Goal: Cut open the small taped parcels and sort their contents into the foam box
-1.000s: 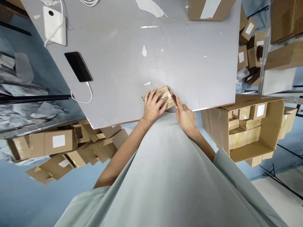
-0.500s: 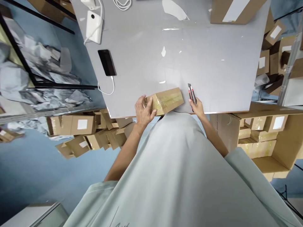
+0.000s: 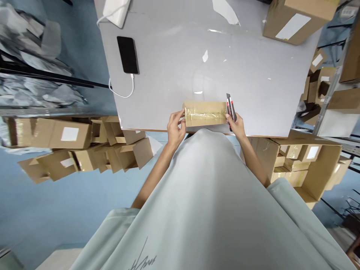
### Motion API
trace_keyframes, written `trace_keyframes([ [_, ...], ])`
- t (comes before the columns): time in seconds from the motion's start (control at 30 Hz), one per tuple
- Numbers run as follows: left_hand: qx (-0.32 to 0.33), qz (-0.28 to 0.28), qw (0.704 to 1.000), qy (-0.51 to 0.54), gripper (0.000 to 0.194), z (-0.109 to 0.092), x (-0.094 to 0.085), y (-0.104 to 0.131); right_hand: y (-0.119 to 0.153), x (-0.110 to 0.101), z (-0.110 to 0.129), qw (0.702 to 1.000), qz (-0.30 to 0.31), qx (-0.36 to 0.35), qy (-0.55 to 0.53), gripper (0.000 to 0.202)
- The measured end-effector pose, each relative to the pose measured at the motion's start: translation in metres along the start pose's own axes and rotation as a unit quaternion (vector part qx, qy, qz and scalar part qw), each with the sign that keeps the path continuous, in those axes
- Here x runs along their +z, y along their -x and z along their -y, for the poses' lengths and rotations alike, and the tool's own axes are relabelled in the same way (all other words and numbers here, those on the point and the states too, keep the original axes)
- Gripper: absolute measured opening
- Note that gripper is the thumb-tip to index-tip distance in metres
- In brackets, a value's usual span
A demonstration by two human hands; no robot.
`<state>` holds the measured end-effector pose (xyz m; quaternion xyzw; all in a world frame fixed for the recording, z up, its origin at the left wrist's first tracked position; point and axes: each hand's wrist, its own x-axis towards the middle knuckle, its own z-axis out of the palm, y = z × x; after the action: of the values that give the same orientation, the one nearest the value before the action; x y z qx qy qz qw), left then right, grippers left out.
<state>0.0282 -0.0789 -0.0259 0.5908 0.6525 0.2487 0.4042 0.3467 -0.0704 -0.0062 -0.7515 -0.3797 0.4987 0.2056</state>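
A small cardboard box [image 3: 206,114], taped along its top with shiny yellowish tape, lies at the near edge of the grey table [image 3: 157,75]. My left hand [image 3: 176,127] grips the box's left end, with thumb and fingers bent against it. In my right hand [image 3: 237,124] is a box cutter [image 3: 230,108], black and red, its tip pointing away from me. The fingers of that hand close round the cutter's handle, right beside the right end of the box; the thumb is at the box's corner.
A black phone [image 3: 128,55] with a white cable lies left on the table, near a white power bank [image 3: 116,11]. At the back right stands a bigger carton [image 3: 298,22]. Paper scraps [image 3: 205,56] dot the tabletop. Opened boxes [image 3: 63,133] line the left; a large carton [image 3: 323,165] holding boxes is right.
The box has turned from slanted to nearly parallel with the table edge. My right hand with the cutter now meets its right end. The whole view has shifted and tilted.
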Motion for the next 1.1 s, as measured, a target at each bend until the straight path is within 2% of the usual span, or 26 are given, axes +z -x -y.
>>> trace_keyframes([
  [0.13,-0.008,0.056,0.997,0.048,0.057,0.015,0.027,-0.026,0.016,-0.02,-0.004,0.999,-0.047,0.005,0.015,0.048],
  [0.27,-0.024,0.097,0.991,0.087,0.057,0.032,0.047,-0.043,0.027,-0.024,-0.003,0.996,-0.052,0.012,0.075,0.038],
  [0.37,-0.03,0.106,0.988,0.109,0.053,0.039,0.049,-0.046,0.034,-0.026,0.005,0.988,-0.06,-0.009,0.142,0.037],
  [0.47,-0.02,0.107,0.985,0.132,0.051,0.038,0.045,-0.048,0.042,-0.033,0.023,0.969,-0.095,-0.063,0.219,0.043],
  [0.5,-0.009,0.108,0.984,0.138,0.053,0.037,0.043,-0.049,0.044,-0.035,0.031,0.963,-0.09,-0.072,0.242,0.044],
  [0.63,0.055,0.145,0.977,0.149,0.059,0.033,0.04,-0.055,0.047,-0.034,0.067,0.939,0.035,-0.083,0.333,0.045],
  [0.8,0.037,0.196,0.964,0.178,0.059,0.044,0.042,-0.061,0.042,-0.008,0.108,0.86,0.161,-0.102,0.472,0.043],
  [0.93,0.032,0.232,0.95,0.205,0.064,0.053,0.041,-0.063,0.038,0.012,0.131,0.814,0.201,-0.101,0.535,0.047],
  [1.1,0.03,0.246,0.945,0.215,0.067,0.055,0.041,-0.065,0.03,0.022,0.145,0.776,0.216,-0.09,0.586,0.048],
])
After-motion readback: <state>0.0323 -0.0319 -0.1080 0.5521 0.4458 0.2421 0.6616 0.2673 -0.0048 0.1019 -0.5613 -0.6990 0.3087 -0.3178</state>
